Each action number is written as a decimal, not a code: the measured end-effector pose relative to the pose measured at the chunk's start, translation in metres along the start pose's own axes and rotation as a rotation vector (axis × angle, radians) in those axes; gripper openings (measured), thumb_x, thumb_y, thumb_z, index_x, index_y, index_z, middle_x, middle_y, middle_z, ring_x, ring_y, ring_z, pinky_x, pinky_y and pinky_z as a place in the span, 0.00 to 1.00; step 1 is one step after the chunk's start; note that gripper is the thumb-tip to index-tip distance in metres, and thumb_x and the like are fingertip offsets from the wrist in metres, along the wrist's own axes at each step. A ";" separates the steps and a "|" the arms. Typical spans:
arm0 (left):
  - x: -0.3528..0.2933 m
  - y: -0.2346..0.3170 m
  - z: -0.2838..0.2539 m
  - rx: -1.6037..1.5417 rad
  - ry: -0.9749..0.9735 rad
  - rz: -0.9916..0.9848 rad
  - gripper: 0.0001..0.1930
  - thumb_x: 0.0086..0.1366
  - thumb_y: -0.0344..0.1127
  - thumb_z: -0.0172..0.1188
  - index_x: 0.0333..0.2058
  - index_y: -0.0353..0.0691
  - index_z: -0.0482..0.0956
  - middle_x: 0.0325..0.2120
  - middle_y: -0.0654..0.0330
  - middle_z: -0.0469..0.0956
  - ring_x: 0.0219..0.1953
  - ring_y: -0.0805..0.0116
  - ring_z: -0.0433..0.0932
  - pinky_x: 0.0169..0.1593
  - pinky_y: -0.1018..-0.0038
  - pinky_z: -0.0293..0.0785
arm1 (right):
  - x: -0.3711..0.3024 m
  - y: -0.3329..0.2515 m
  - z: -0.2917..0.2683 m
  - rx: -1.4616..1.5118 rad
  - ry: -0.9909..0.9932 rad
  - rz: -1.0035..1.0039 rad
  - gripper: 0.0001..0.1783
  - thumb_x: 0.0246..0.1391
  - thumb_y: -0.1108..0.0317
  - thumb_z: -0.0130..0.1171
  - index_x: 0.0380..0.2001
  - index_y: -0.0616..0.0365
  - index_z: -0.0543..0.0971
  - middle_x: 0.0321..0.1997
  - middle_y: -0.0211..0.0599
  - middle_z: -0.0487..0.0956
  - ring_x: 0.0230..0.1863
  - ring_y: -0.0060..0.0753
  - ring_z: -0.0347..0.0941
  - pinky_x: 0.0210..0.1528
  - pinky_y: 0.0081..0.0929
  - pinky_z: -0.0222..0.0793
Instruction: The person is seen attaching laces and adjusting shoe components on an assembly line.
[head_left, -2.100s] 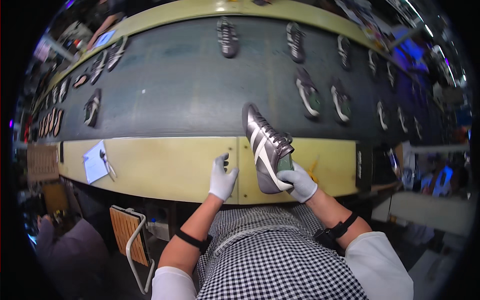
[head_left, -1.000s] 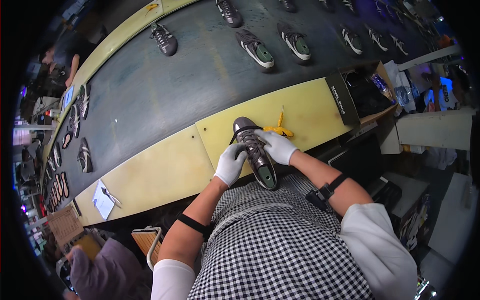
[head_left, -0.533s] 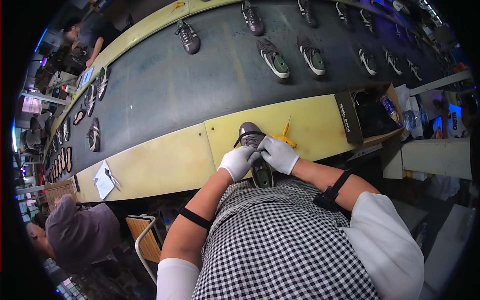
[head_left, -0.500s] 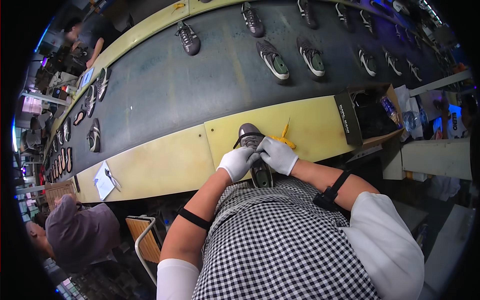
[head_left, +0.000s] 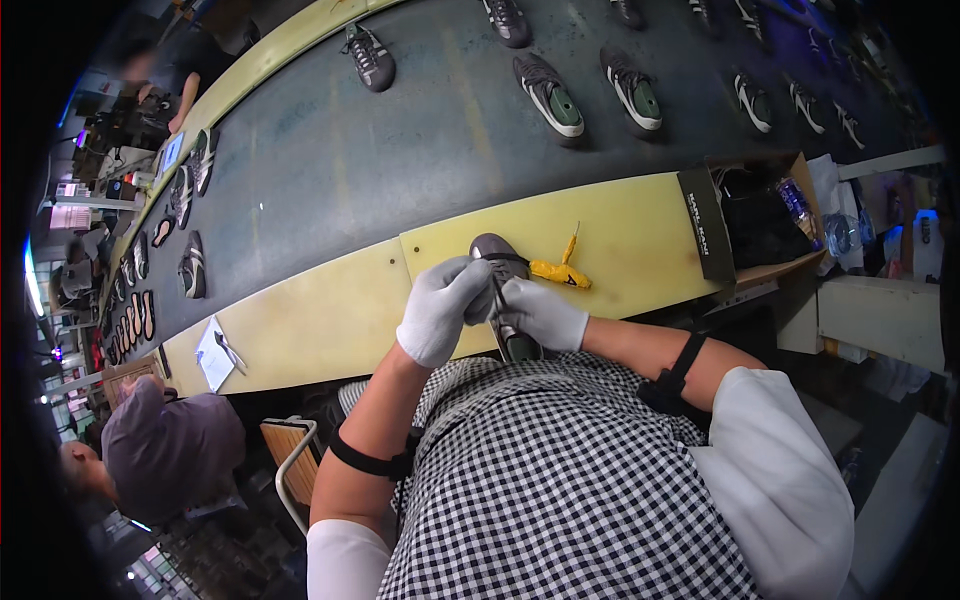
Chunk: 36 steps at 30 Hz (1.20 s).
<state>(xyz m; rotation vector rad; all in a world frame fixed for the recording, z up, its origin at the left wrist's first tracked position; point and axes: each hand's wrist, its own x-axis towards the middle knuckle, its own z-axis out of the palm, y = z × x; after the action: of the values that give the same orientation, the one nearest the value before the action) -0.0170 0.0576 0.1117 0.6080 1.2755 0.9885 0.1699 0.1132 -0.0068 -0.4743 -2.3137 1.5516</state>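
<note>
A dark grey sneaker (head_left: 490,244) lies on the yellow ledge in front of me, its toe pointing away and its heel close to my apron. Both of my hands wear white gloves and are over its lacing. My left hand (head_left: 440,308), raised over the shoe's left side, has its fingers closed around a dark shoelace (head_left: 497,287). Pinched fingers of my right hand (head_left: 543,314) grip the lace too, close against the left hand. Most of the tongue and eyelets are hidden beneath the gloves. Just right of the shoe lies a yellow-wrapped T-shaped tool (head_left: 561,271).
Beyond the ledge runs a dark conveyor belt (head_left: 320,160) bearing several sneakers (head_left: 548,98). An open box (head_left: 765,215) with dark contents stands right. Papers and scissors (head_left: 215,355) lie on the left ledge. One person (head_left: 170,445) sits left; another stands across the belt.
My left hand has risen and moved left, drawing the lace up from the shoe. The right hand has shifted slightly down. The whole view has tilted a little, and the nearby person has stayed seated.
</note>
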 end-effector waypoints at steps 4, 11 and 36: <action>0.013 -0.040 -0.014 0.198 0.029 0.223 0.21 0.73 0.45 0.53 0.51 0.29 0.73 0.36 0.56 0.76 0.39 0.70 0.75 0.44 0.74 0.72 | 0.003 0.005 0.002 0.283 0.118 0.425 0.12 0.63 0.69 0.52 0.47 0.61 0.79 0.39 0.45 0.81 0.42 0.43 0.77 0.49 0.32 0.72; 0.013 -0.119 -0.015 0.867 0.048 0.197 0.14 0.65 0.37 0.61 0.45 0.34 0.79 0.39 0.49 0.78 0.45 0.54 0.77 0.51 0.64 0.73 | 0.009 0.001 0.003 0.851 0.428 0.693 0.15 0.68 0.67 0.47 0.47 0.69 0.74 0.27 0.41 0.80 0.29 0.32 0.76 0.39 0.27 0.72; 0.019 -0.065 -0.027 0.554 0.099 0.625 0.10 0.66 0.32 0.54 0.35 0.29 0.78 0.40 0.51 0.80 0.44 0.56 0.78 0.52 0.66 0.72 | 0.031 -0.031 0.004 0.059 -0.156 0.494 0.18 0.59 0.60 0.53 0.46 0.60 0.78 0.45 0.53 0.81 0.46 0.54 0.78 0.50 0.41 0.72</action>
<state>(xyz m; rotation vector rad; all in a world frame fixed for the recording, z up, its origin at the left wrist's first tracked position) -0.0260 0.0392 0.0414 1.4639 1.4929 1.1755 0.1376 0.1124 0.0233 -1.0024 -2.3736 1.9285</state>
